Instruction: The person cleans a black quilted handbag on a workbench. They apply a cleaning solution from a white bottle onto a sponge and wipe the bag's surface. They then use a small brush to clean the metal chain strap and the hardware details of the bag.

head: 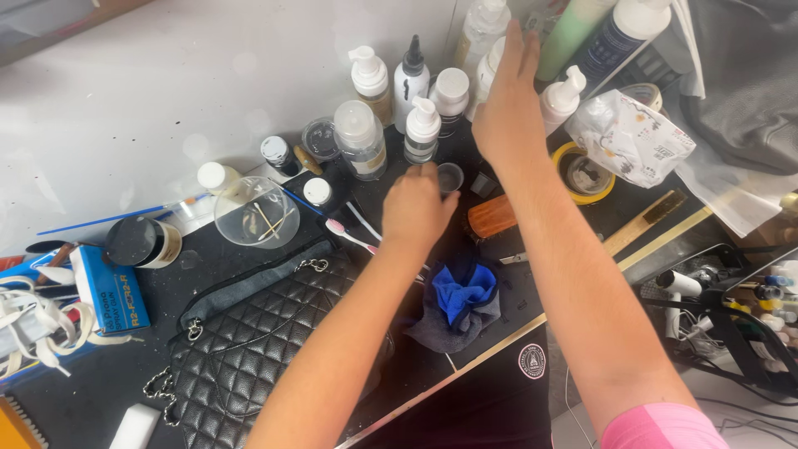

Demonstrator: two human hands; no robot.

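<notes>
- The left hand (418, 208) is curled with its fingertips pinching the rim of a small clear cup (450, 176) that stands on the dark tabletop (108, 374), toward the far edge, in front of the row of bottles.
- The right hand (509, 104) is spread flat, fingers together and extended, holding nothing; it reaches over a white pump bottle (490, 62) at the far edge.
- Judged from this, the step in hand is steadying the cup while the right hand picks a bottle; the next move calls for closing the fingers round one bottle without knocking its close neighbours.
- Just beside the cup stand a small pump bottle (422, 129) and a white-capped jar (451, 91).
- Nearer the person lie a blue cloth (461, 291), a pink toothbrush (349, 235) and a quilted black handbag (258, 349).
- Toward the left edge sits a clear bowl (253, 212) with cotton swabs.
</notes>
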